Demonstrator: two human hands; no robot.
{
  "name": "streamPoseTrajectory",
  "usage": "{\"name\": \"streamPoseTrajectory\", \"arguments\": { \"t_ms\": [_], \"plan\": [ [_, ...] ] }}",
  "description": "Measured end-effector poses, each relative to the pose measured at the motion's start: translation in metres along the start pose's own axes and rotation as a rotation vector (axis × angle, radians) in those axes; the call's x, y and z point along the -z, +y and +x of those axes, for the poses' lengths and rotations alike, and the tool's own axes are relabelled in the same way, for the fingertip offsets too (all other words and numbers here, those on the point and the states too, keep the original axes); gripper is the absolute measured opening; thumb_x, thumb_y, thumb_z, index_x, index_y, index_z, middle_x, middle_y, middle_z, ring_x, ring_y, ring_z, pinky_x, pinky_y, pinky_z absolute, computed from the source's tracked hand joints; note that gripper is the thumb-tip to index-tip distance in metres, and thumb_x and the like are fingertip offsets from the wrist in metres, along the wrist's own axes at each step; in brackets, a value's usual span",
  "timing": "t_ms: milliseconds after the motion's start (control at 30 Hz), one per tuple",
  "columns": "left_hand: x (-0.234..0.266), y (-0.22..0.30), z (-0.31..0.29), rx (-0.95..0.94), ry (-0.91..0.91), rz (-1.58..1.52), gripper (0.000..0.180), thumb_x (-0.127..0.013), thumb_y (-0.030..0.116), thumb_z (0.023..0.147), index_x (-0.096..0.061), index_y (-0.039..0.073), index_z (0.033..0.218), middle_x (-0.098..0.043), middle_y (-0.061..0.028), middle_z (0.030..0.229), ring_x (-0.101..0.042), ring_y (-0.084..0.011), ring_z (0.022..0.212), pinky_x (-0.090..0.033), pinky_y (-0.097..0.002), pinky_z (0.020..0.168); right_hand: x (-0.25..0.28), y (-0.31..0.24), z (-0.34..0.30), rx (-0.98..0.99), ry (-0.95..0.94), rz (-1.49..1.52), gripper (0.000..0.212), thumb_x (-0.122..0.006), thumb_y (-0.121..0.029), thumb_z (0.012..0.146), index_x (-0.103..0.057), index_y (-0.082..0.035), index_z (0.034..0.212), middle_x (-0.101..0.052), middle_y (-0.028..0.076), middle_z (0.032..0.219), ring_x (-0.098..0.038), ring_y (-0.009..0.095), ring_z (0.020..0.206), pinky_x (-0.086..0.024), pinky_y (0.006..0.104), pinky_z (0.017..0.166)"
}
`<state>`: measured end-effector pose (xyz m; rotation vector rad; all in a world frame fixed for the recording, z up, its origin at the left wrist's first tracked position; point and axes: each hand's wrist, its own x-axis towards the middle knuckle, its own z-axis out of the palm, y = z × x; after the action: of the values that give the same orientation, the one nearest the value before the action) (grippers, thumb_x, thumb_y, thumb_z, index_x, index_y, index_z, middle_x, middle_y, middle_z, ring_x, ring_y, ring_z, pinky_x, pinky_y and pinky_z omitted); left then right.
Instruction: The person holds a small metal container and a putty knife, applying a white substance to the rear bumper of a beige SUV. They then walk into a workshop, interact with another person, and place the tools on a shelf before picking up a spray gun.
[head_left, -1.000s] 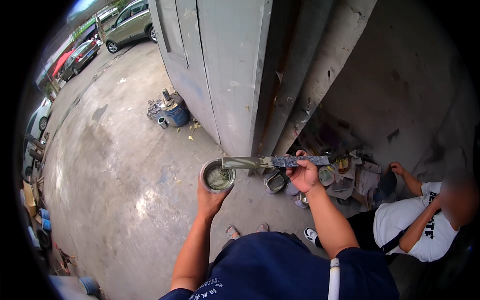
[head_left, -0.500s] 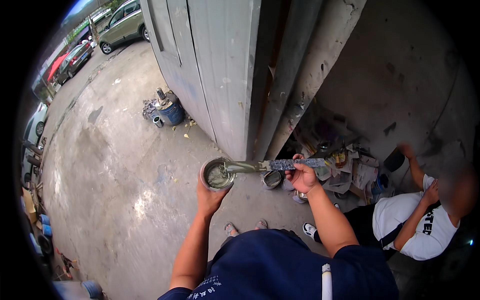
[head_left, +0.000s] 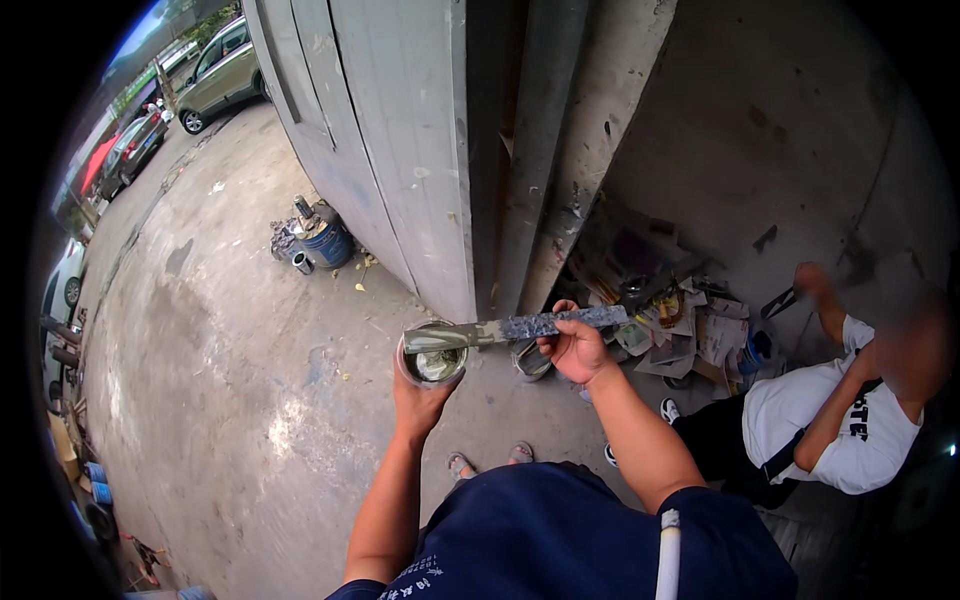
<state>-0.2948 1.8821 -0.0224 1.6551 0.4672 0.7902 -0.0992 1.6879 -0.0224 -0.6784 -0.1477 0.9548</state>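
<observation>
My left hand (head_left: pixel 420 400) is wrapped round a round tub (head_left: pixel 436 378) with glossy olive-green paint inside. Fingers closed, my right hand (head_left: pixel 576 350) grips a long flat stirring stick (head_left: pixel 565 322) by its speckled, paint-crusted part. The stick's other end is coated in wet green paint and lies over the tub's far rim, hiding part of the opening. An open can (head_left: pixel 531 362) stands on the floor beyond my right hand, partly covered by it.
A grey metal door (head_left: pixel 390 130) stands ahead. By its foot are a blue bucket (head_left: pixel 326 243) and a small can (head_left: pixel 302 262). Papers and rubbish (head_left: pixel 690 325) lie at the right. A person in a white shirt (head_left: pixel 800 420) holds a dark object. Cars (head_left: pixel 225 75) stand far left.
The stick has shifted left, so its coated end now reaches across the tub's far rim. My right hand has moved left with it. The other person's raised hand has moved up.
</observation>
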Motion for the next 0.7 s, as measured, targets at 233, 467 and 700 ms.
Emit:
{"name": "streamPoseTrajectory", "arguments": {
  "t_ms": [233,467,700],
  "plan": [
    [-0.003,0.003,0.002,0.012,0.008,-0.054,0.068,-0.080,0.009,0.068,-0.044,0.000,0.125,-0.056,-0.0115,0.119,-0.054,-0.0212,0.110,-0.042,-0.0342,0.096,0.066,-0.023,-0.038,0.107,0.134,0.094,0.028,-0.058,-0.007,0.081,-0.050,-0.017,0.107,-0.064,0.008,0.089,-0.065,0.023,0.075,-0.052,0.0337,0.060],
    [-0.026,0.019,0.004,0.010,-0.053,-0.063,0.065,-0.078,0.008,0.069,-0.044,0.001,0.125,-0.056,-0.0106,0.119,-0.054,-0.0199,0.110,-0.042,-0.0338,0.096,0.024,-0.031,-0.027,0.138,0.032,0.130,0.031,-0.062,-0.010,0.081,-0.055,-0.014,0.111,-0.064,0.007,0.094,-0.065,0.022,0.078,-0.050,0.0322,0.064],
    [-0.049,0.017,0.008,-0.011,-0.107,-0.083,0.066,-0.077,0.005,0.069,-0.043,0.001,0.126,-0.055,-0.0101,0.118,-0.053,-0.0195,0.110,-0.041,-0.0334,0.097,0.029,-0.024,-0.014,0.057,-0.081,0.069,0.035,-0.064,-0.012,0.083,-0.053,-0.016,0.116,-0.065,0.006,0.094,-0.065,0.020,0.083,-0.049,0.0321,0.066]
  ]
}}
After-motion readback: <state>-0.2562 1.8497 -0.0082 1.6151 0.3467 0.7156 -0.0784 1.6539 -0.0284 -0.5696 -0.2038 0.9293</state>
